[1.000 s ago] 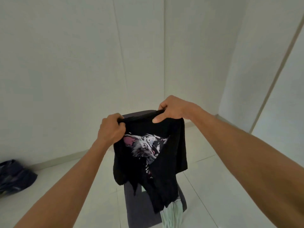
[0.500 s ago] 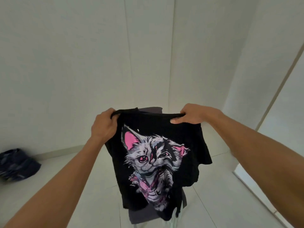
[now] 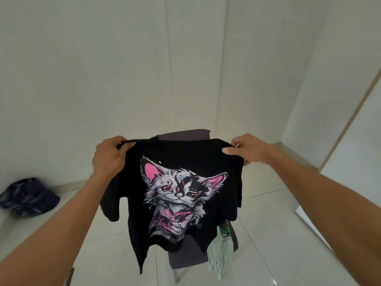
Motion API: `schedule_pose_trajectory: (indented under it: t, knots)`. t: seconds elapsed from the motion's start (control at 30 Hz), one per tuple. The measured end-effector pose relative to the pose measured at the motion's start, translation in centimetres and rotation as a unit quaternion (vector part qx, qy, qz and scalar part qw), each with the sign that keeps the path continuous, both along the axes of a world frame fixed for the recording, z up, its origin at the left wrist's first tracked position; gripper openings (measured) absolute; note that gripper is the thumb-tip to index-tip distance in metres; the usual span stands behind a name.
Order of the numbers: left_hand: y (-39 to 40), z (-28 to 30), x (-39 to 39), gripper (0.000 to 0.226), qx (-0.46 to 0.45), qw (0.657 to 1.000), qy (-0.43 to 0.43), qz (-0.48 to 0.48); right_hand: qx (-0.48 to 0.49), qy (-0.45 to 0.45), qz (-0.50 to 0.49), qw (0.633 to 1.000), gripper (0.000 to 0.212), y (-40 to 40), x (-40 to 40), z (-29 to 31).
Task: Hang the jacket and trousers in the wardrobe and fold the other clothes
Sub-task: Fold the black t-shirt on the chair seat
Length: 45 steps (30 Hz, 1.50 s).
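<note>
Left hand (image 3: 109,159) and right hand (image 3: 247,149) each grip a shoulder of the black T-shirt (image 3: 183,195), spread in the air above the chair (image 3: 185,256). Judged unfolded; pale green garment (image 3: 220,259) also awaits folding.

Illumination is soft, even and moderately dim, with a greenish cast. Shadows are faint. The floor (image 3: 268,234) shows mild sheen. Wide-angle distortion bends wall lines towards the edges. The dark bundle (image 3: 28,197) appears slightly blurred.
</note>
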<state>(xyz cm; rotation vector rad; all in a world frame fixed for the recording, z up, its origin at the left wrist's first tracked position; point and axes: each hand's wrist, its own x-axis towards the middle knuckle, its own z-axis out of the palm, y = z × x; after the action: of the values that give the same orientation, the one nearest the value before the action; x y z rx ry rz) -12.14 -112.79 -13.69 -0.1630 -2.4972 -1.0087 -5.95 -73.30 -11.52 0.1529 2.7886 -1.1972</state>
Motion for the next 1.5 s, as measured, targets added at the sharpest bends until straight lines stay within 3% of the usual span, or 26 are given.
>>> schedule_pose_trajectory:
  t: [0.13,0.23,0.37,0.5,0.63,0.73,0.83,1.0,1.17,1.33,1.5]
  knots:
    - [-1.7,-0.1,0.6,0.023,0.021,1.000,-0.009,0.016,-0.181,0.021,-0.005,0.983,0.031,-2.1,1.9,0.5]
    - [-2.6,-0.3,0.7,0.022,0.074,0.997,-0.006,0.012,-0.254,-0.020,-0.003,0.967,0.031,-2.9,3.0,1.3]
    - [-3.2,-0.3,1.5,0.018,0.084,0.996,-0.015,0.013,-0.137,-0.102,0.024,0.985,0.039,-2.6,4.5,1.6]
    - [-3.1,-0.4,3.1,0.016,0.047,0.998,-0.032,-0.023,0.035,-0.129,0.024,0.991,0.028,-1.8,5.9,1.3]
    - [-2.9,0.3,5.8,0.022,0.039,0.997,-0.046,-0.043,-0.038,-0.012,-0.031,0.999,0.027,-0.6,7.7,0.9]
    - [-2.7,1.1,8.4,0.022,0.040,0.994,-0.090,-0.047,-0.106,0.017,-0.025,0.994,0.027,0.4,9.8,0.9]
    - [-2.0,1.3,10.5,0.019,0.036,0.992,-0.109,-0.053,-0.066,0.050,-0.014,0.996,0.023,1.3,11.5,0.8]
    - [-0.1,-1.2,15.9,0.015,-0.046,0.991,-0.115,-0.043,0.046,0.084,0.021,0.995,0.021,3.8,15.0,-0.8]
    - [1.4,-6.2,22.2,0.030,-0.089,0.988,-0.126,-0.008,0.115,0.105,0.030,0.987,0.039,5.8,19.6,-5.1]
    - [2.8,-11.1,25.9,0.034,-0.052,0.989,-0.139,0.018,0.141,0.127,0.050,0.980,0.031,7.3,22.9,-10.7]
    - [4.6,-14.5,25.5,0.032,-0.087,0.977,-0.193,0.029,0.132,0.093,0.030,0.986,0.032,8.4,21.6,-15.5]
